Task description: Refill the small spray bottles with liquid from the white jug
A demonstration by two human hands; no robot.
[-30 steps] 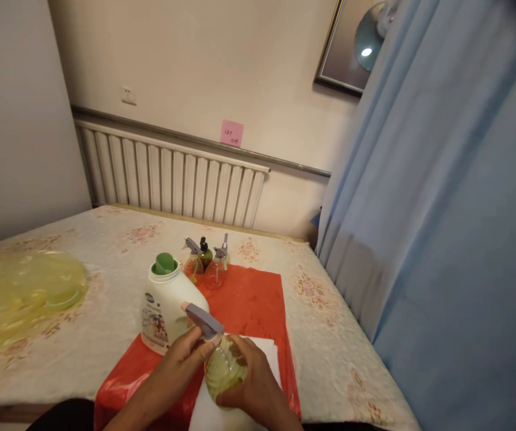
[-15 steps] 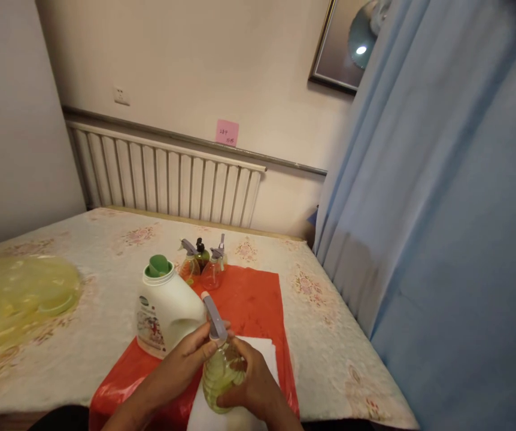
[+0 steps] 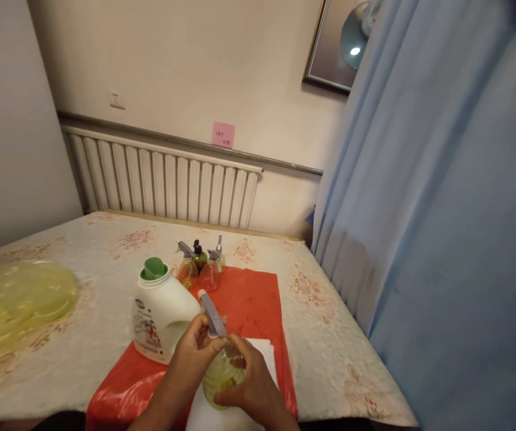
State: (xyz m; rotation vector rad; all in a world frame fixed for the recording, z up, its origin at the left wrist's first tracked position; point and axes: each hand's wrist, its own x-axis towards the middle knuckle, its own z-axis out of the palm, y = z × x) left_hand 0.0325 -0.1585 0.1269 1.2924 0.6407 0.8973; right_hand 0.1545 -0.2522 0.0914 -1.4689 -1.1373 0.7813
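Yellowish-green spray bottle (image 3: 217, 378), grey trigger (image 3: 213, 315), red sheet (image 3: 254, 299), pink-flowered cover (image 3: 109, 275)

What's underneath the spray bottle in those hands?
Below the spray bottle is a white sheet, on red plastic. The bottle and right hand cover some of the sheet, so I can't see whether the bottle touches it.

Illegible writing: pink note (image 3: 223, 134), jug label (image 3: 147, 329)

Soft light; glare on framed picture (image 3: 332, 52); upper-right corner dark; pink note (image 3: 223, 134) perhaps blurred.
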